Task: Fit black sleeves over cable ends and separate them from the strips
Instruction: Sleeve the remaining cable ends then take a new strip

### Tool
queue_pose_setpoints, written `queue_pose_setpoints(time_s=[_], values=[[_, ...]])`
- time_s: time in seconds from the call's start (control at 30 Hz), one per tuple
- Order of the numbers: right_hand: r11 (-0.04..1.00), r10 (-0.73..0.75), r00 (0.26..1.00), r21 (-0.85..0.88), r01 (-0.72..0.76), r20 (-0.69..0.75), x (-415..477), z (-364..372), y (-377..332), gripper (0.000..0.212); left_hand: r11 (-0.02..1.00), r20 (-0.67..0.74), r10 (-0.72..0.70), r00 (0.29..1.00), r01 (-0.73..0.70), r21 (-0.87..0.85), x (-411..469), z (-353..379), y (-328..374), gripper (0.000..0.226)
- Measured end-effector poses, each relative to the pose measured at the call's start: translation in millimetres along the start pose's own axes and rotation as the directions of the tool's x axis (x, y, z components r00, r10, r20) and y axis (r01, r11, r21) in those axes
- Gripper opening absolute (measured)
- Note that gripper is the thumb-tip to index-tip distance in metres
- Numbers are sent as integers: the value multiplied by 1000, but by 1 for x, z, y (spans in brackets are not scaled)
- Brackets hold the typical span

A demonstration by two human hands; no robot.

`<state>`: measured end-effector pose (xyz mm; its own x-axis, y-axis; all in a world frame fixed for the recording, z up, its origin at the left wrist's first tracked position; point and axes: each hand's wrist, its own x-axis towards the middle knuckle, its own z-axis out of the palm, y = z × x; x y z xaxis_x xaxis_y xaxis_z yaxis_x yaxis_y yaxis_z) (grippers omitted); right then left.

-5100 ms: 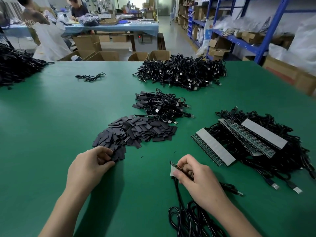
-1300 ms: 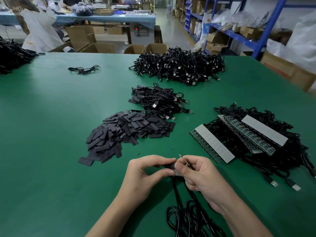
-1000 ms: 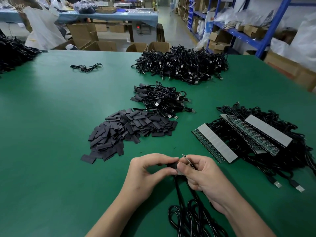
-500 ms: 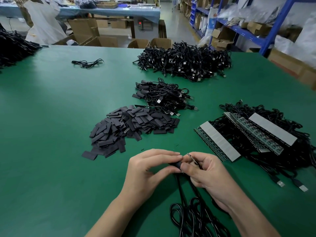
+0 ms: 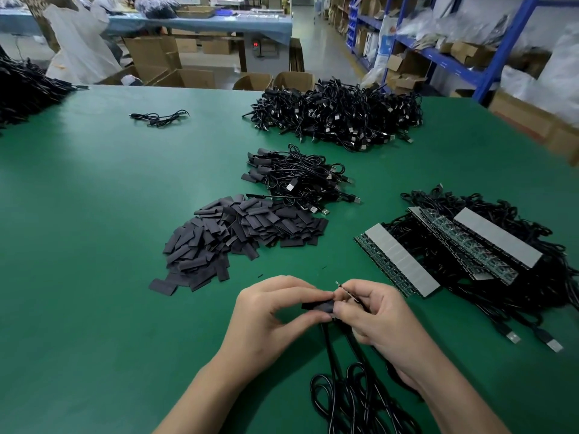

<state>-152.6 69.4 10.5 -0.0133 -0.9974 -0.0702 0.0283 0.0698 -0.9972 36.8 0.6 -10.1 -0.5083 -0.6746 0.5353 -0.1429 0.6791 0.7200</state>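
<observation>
Just below the fingers trail coiled black cables point(image 5: 354, 399). The left hand point(image 5: 272, 317) clamps its fingers on a short black tube sleeve point(image 5: 318, 306), steadying it; the right hand point(image 5: 376, 314) pinches one cable's end, probably to seat it. Beyond the fingers, flat black sleeves point(image 5: 238, 236) lie heaped within reach

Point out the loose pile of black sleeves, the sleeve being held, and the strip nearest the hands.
pile of black sleeves point(image 5: 247, 236), head view, middle of the heap.
held sleeve point(image 5: 317, 306), head view, its exposed black middle.
nearest strip point(image 5: 401, 260), head view, centre of its grey face.
</observation>
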Motion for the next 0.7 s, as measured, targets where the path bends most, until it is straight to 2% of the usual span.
queue_pose_setpoints(time_s=[0.1,0.23,0.5,0.63,0.7], values=[[995,-27,999,-100,23,-34,0,-1,4,13,994,9,43,999,-43,102,0,-3,-2,20],[973,-15,998,-231,0,-61,0,-3,6,11,978,34,97,995,-102,180,2,-3,-2,17],[965,-6,996,-260,-18,-91,1,-2,10,17,978,42,78,996,-84,189,0,-1,-2,14],[966,-15,995,-258,-11,-99,1,-2,10,27,987,36,31,999,-36,154,0,-1,-2,14],[967,-16,995,-254,-9,-98,1,-2,11,22,990,32,15,999,-19,141,0,0,-1,15]])
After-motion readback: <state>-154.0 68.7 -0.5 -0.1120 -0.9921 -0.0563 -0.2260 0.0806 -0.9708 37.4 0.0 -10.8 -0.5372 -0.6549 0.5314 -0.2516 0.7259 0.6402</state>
